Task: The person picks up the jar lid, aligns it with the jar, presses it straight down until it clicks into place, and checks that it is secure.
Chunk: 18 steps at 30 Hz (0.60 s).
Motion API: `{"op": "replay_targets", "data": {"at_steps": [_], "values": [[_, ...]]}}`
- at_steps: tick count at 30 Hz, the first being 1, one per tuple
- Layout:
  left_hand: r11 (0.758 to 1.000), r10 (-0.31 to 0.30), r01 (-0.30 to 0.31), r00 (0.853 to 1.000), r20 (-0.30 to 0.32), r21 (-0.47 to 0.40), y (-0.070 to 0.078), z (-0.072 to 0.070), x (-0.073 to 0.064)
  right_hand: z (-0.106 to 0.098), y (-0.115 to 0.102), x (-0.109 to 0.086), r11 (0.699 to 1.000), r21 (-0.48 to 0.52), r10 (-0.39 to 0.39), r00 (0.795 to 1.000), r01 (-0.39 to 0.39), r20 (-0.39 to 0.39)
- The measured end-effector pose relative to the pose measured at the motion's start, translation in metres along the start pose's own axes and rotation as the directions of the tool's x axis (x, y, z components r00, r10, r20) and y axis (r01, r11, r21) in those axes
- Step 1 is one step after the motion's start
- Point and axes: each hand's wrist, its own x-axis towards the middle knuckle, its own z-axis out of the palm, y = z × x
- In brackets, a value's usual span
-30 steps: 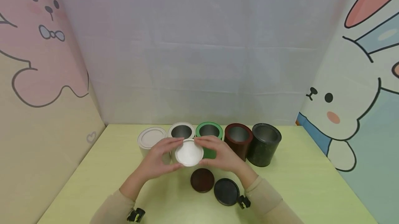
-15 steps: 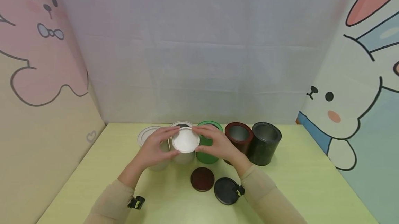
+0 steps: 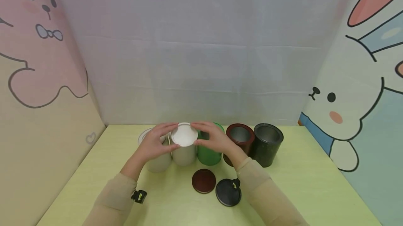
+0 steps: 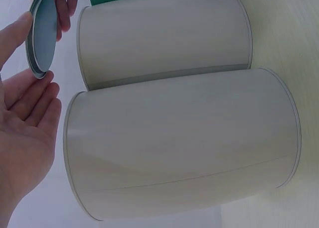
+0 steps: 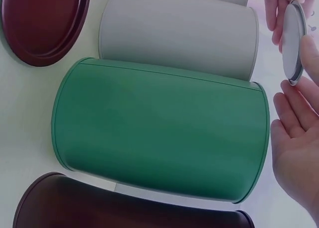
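A round white lid [image 3: 184, 134] is held between my two hands, level with its flat side up. My left hand [image 3: 155, 143] grips its left edge, thumb at the near side and fingers at the far side. On the opposite edge, my right hand [image 3: 216, 138] grips it the same way. Directly below stands a white can [image 3: 184, 156]; both wrist views show a gap between the lid [image 4: 45, 36] and the can's rim. Left of it, another white can [image 3: 158, 163] has its top partly covered by my left hand. The green can [image 5: 159, 128] stands under my right hand.
A dark red can [image 3: 240, 136] and a black can [image 3: 267, 149], both uncovered, continue the row to the right. In front, a dark red lid [image 3: 204, 181] and a black lid [image 3: 228, 195] lie on the yellow table [image 3: 315, 191]. Printed cloth walls enclose the sides.
Both hands have carried the white lid away from me and slightly left, from in front of the cans to over the second white can. The cans and the lids on the table stayed put.
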Motion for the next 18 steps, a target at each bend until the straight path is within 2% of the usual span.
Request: {"op": "replay_targets", "data": {"at_steps": [8,18], "values": [[0.998,-0.068,0.068,0.997,0.027,-0.004,-0.008,-0.002,0.010,-0.001,0.005,0.011,0.998,-0.005,0.055,0.998,-0.055,0.033],[0.987,-0.158,0.160,0.985,0.074,-0.018,-0.015,-0.008,0.021,0.001,0.010,0.024,0.990,-0.001,0.144,0.987,-0.144,0.069]]}}
